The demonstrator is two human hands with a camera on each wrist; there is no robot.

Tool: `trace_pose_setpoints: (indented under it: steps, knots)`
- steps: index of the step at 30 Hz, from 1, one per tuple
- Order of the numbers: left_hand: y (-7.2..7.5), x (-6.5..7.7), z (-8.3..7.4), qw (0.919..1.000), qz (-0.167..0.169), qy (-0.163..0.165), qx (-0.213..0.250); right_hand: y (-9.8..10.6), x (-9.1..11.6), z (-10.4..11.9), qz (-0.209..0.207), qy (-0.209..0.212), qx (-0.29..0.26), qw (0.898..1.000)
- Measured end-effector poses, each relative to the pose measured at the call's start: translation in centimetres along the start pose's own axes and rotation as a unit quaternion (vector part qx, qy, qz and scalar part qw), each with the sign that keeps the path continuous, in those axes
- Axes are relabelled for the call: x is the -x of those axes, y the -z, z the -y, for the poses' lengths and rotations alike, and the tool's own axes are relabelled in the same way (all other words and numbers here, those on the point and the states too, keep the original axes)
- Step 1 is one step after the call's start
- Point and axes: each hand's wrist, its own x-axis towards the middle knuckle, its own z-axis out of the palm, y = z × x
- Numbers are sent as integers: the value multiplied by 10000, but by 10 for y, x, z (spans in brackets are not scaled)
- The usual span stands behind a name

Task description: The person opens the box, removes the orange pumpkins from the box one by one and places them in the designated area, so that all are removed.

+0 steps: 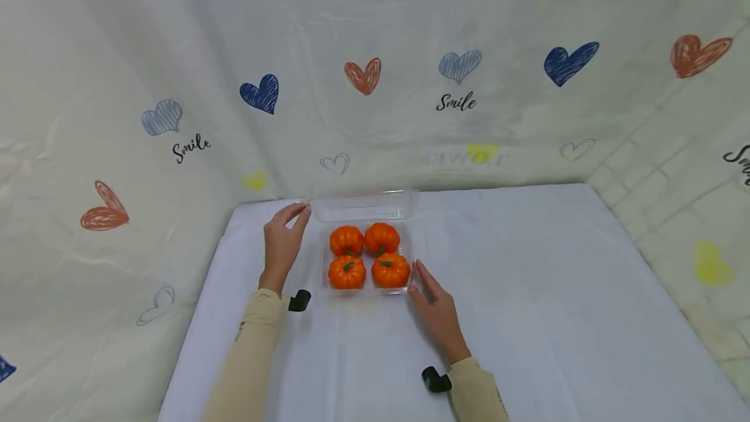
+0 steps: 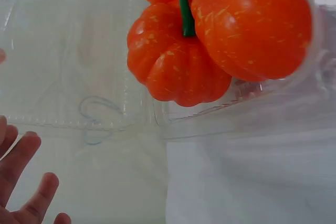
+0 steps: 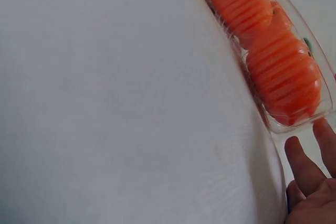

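A clear plastic clamshell container [image 1: 367, 292] holds several small orange pumpkins [image 1: 347, 272] with green stems. Its lid [image 1: 363, 208] is swung up and back along the far side. My left hand [image 1: 282, 243] pinches the lid's left corner between thumb and fingertips; the other fingers are spread in the left wrist view. With fairly straight fingers, my right hand [image 1: 436, 310] touches the container's right side by the near corner. In the right wrist view, its fingertips [image 3: 294, 148] are at the end of the clear wall, beside a pumpkin [image 3: 286, 80].
A white cloth [image 1: 527, 292] covers the table under the container. Behind and to both sides hangs a pale sheet [image 1: 398, 122] printed with hearts and words. Dark wrist cameras [image 1: 299, 301] sit at both sleeves.
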Motion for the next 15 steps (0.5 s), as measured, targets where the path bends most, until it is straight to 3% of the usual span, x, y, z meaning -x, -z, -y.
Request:
trace_pose_setpoints:
  steps: [5, 9, 15]
  knots:
    - [-11, -23, 5, 9992, 294, 164, 206, -1, 2, 0, -56, 0, -65, 10000]
    - [-21, -33, 10, 9965, 413, 538, 494, -2, 4, 0, -62, 10, -98, 9999]
    - [-34, -41, 12, 9804, 866, 1352, 1143, 1, 4, -1, -102, 79, -67, 9999]
